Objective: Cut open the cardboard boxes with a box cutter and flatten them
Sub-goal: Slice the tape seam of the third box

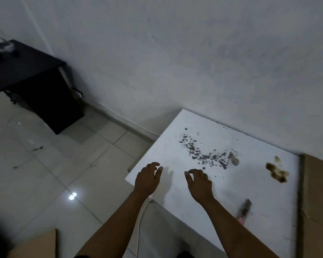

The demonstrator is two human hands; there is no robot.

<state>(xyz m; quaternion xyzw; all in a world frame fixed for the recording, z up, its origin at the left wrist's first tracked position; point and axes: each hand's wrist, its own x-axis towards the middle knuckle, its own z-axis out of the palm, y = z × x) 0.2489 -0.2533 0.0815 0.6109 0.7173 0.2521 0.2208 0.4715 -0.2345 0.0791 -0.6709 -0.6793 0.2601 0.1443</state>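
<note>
Both hands hover over the near left part of a white table marked with dark stains. My left hand is above the table's left edge with loosely curled fingers and holds nothing. My right hand is a little to its right, fingers also loosely curled and empty. A blurred box cutter with a pinkish end lies on the table to the right of my right forearm. Cardboard stands against the table's right side. Another cardboard piece shows at the bottom left on the floor.
A black low cabinet stands against the wall at the far left on the tiled floor. A white wall runs behind the table. A white cable hangs by the table's near left corner.
</note>
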